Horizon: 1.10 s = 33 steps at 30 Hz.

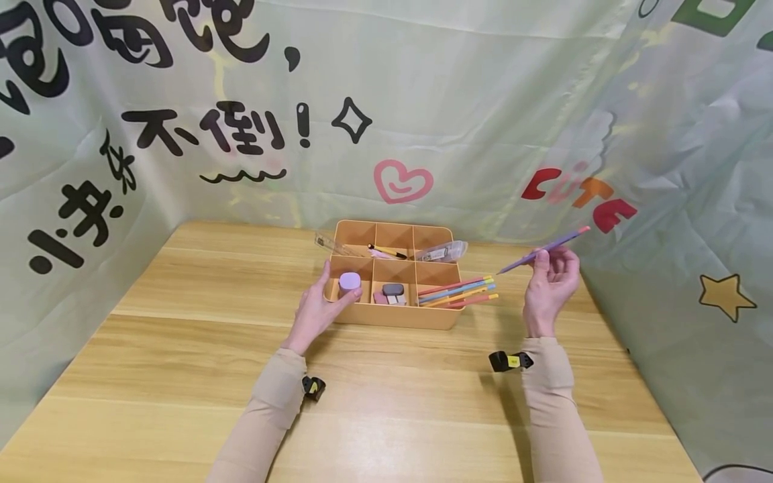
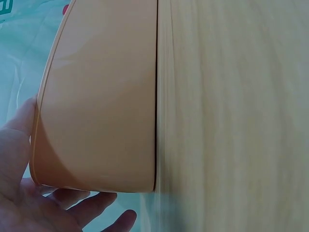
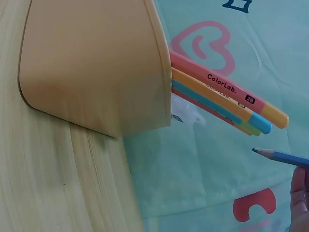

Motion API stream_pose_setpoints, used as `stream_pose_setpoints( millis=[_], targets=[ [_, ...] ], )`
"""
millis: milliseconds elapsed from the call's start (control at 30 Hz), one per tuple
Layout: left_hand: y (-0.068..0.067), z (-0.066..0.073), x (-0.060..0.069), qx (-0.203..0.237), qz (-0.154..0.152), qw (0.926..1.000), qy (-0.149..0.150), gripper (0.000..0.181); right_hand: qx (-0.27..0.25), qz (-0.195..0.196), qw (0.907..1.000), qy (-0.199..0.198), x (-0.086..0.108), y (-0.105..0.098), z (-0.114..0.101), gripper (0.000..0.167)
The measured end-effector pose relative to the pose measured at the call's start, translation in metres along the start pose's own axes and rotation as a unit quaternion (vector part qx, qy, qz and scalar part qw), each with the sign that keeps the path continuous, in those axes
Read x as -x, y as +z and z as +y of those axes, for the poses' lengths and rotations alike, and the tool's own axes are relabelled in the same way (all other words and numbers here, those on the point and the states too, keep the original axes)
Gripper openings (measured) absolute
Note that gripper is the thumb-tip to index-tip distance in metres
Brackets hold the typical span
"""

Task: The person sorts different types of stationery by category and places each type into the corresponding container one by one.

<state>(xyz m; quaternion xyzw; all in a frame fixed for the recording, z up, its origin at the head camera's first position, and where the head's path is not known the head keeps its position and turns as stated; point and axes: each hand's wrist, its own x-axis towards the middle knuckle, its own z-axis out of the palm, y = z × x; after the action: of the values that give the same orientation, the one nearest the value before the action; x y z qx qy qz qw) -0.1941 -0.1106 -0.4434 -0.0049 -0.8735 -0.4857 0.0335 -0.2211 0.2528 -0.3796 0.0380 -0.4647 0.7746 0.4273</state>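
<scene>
An orange desk organizer (image 1: 392,316) with several compartments stands on the table. My left hand (image 1: 315,305) holds its left front corner, thumb at the front rim and fingers along the side; the left wrist view shows these fingers (image 2: 91,209) beside the box wall. To the right of the organizer, my right hand (image 1: 552,285) pinches a purple pencil (image 1: 543,251) in the air, its sharpened tip pointing down-left. Several coloured pencils (image 1: 465,292) lean out of the front right compartment. In the right wrist view, the held pencil's tip (image 3: 273,154) is apart from them.
Other compartments hold a lilac-capped item (image 1: 349,282), erasers (image 1: 394,290), a black-and-yellow pen (image 1: 386,252), a clear ruler (image 1: 335,244) and a translucent correction tape (image 1: 443,252). A printed cloth (image 1: 495,134) hangs behind the wooden table (image 1: 386,416) and along both sides.
</scene>
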Motion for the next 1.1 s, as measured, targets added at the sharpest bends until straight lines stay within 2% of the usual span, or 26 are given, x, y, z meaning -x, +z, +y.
stream_pose_setpoints(
  millis=[200,367,467,567,667,833,967,1100],
  targets=[
    [0.000,0.001,0.000,-0.005,-0.004,1.0000,-0.003,0.107,-0.002,0.000,1.0000,-0.007,0.000,0.001,0.001,0.016],
    [0.000,0.000,0.000,-0.004,-0.006,0.9999,-0.007,0.106,0.004,-0.018,0.9995,-0.025,0.000,0.003,0.002,0.024],
    [0.000,0.001,0.000,-0.003,-0.004,1.0000,-0.008,0.106,-0.009,-0.057,0.9983,-0.010,0.002,0.004,0.002,0.035],
    [-0.001,0.002,0.000,0.001,-0.003,1.0000,-0.008,0.107,-0.019,-0.116,0.9928,0.022,0.003,0.004,0.002,0.048],
    [-0.001,0.002,0.001,0.006,-0.001,0.9999,-0.010,0.107,-0.004,-0.162,0.9852,0.054,0.005,0.004,0.004,0.061],
    [-0.001,0.003,0.001,0.006,-0.006,0.9998,-0.016,0.107,0.035,-0.205,0.9741,0.088,0.006,0.005,0.006,0.074],
    [-0.001,0.003,0.001,0.004,-0.004,0.9999,-0.014,0.107,0.060,-0.222,0.9680,0.100,0.007,0.005,0.010,0.069],
    [-0.001,0.003,0.001,0.008,-0.005,0.9999,-0.011,0.106,0.068,-0.215,0.9692,0.099,0.008,0.003,0.014,0.052]
  ],
)
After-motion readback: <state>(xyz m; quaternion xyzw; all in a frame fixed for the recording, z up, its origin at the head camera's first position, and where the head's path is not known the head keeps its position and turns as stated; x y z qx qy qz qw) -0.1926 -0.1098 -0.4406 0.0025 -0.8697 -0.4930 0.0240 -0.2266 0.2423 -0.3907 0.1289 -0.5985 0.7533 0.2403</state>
